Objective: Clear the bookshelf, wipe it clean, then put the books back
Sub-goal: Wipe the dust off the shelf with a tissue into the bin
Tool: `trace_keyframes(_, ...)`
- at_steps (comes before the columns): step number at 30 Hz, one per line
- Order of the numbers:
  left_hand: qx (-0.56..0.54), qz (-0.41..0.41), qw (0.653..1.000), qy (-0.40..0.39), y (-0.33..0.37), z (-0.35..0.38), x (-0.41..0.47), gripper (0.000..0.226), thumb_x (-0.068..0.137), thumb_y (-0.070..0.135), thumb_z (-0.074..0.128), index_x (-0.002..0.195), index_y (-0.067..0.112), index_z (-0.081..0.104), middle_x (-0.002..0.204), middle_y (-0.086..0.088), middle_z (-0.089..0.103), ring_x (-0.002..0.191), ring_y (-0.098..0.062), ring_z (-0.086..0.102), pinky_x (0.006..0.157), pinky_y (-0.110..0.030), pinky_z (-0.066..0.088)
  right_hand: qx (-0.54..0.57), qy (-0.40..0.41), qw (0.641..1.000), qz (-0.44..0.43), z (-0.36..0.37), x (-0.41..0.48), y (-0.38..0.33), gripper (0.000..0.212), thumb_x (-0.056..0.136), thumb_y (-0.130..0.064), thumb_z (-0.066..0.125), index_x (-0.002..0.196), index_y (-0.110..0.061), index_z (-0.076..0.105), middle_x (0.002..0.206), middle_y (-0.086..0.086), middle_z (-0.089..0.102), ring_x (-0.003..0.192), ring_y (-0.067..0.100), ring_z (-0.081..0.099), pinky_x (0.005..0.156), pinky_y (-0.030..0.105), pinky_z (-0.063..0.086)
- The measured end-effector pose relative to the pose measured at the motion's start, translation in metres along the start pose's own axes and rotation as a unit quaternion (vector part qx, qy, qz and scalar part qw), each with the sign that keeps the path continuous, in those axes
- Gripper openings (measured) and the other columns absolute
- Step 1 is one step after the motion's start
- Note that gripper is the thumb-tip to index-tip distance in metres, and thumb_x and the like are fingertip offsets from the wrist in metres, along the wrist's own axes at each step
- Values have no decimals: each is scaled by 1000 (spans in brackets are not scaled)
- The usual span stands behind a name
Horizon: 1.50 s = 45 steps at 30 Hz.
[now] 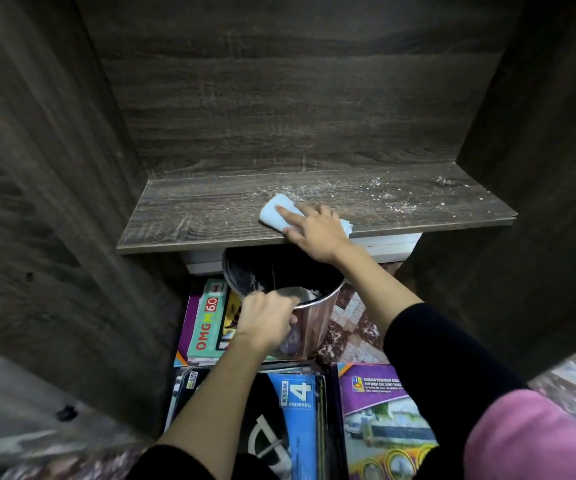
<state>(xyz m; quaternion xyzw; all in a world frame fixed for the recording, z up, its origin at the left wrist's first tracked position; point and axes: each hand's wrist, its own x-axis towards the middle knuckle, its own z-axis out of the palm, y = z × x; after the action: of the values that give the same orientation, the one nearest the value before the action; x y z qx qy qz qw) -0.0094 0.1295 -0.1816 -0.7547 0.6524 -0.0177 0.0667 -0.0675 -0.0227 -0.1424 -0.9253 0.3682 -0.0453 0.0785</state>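
On the emptied shelf [210, 216], the right hand [317, 233] presses a white cloth [276, 211] with flat fingers [288, 214] while the left hand [266, 317] grips what seems a bin [314, 323] below; crumbs [401, 199] swept wide could land on the books [207, 323] beneath.

A single wide-angle view, worn on the head, faces forward and steeply down into the bookshelf [297, 98] from close range (side panels [47, 161] fill both edges). The shelf board [193, 216] crosses mid-frame; the bin [311, 327] and books [207, 323] on the floor lie below it.
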Motion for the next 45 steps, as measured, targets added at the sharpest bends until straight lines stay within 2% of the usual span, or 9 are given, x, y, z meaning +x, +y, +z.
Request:
trace_keyframes(6, 0, -20, 1000, -1, -9, 1, -7, 26, 96, 33, 48, 119, 23, 57, 113, -10, 67, 108, -29, 60, 81, -29, 43, 73, 14, 993, -87, 3, -7, 5, 45, 98, -28, 46, 141, -39, 40, 151, 2, 37, 131, 32, 34, 104, 34, 22)
trace_keyframes(10, -6, -27, 1000, -6, -17, 3, -12, 24, 96, 32, 48, 117, 24, 58, 110, -8, 68, 107, -29, 61, 80, -28, 43, 175, -16, 973, -152, -6, -14, 8, 43, 93, -10, 54, 134, -22, 54, 142, 7, 48, 135, 15, 39, 109, 26, 20)
trace_keyframes(15, -15, -34, 999, -15, -23, 5, -14, 25, 97, 31, 47, 118, 25, 57, 113, -6, 67, 108, -29, 60, 80, -29, 42, 379, 61, 921, -70, -26, -7, 13, 42, 93, -1, 52, 133, -9, 53, 138, 5, 51, 125, 9, 45, 105, 17, 29)
trace_keyframes(20, -25, -43, 998, -24, -27, 4, -14, 27, 97, 31, 48, 123, 26, 56, 115, -7, 66, 110, -29, 59, 81, -28, 43, 292, 143, 945, -22, -21, 12, 8, 43, 92, -9, 51, 134, -16, 55, 139, 4, 51, 132, 18, 45, 109, 23, 30)
trace_keyframes(24, -34, -53, 998, -19, -31, 3, -14, 26, 97, 31, 48, 120, 25, 57, 116, -6, 66, 111, -29, 58, 82, -29, 43, 177, 55, 983, 3, 3, 17, -2, 50, 93, -32, 44, 143, -28, 42, 144, 7, 47, 130, 34, 44, 109, 42, 32)
trace_keyframes(30, -41, -67, 997, -15, -38, 7, -16, 27, 97, 33, 48, 122, 28, 56, 116, -6, 65, 111, -28, 58, 84, -28, 43, 59, 5, 998, 21, 5, 4, -10, 77, 86, -60, 53, 151, -32, 22, 159, 5, 18, 139, 39, 19, 111, 45, 20)
trace_keyframes(34, -42, -65, 997, -19, -39, 9, -17, 29, 97, 35, 47, 123, 27, 55, 118, -7, 64, 112, -30, 57, 84, -30, 43, 48, -18, 999, 1, 6, 11, -5, 81, 85, -41, 65, 151, -29, 19, 158, 7, 20, 140, 37, 23, 114, 40, 22)
trace_keyframes(39, -46, -62, 997, -17, -40, 8, -19, 29, 96, 37, 48, 122, 27, 55, 116, -7, 64, 110, -31, 59, 82, -31, 44, 219, -12, 975, -28, -25, 9, -3, 70, 81, -3, 64, 144, -20, 40, 144, 2, 46, 132, 19, 43, 99, 19, 31)
trace_keyframes(45, -50, -67, 996, -17, -47, 5, -26, 27, 96, 35, 48, 121, 26, 55, 115, -8, 64, 109, -30, 59, 81, -31, 43, 166, 105, 980, -8, -49, 32, -16, 67, 82, 0, 50, 144, -26, 40, 142, 10, 49, 127, 31, 48, 104, 35, 38)
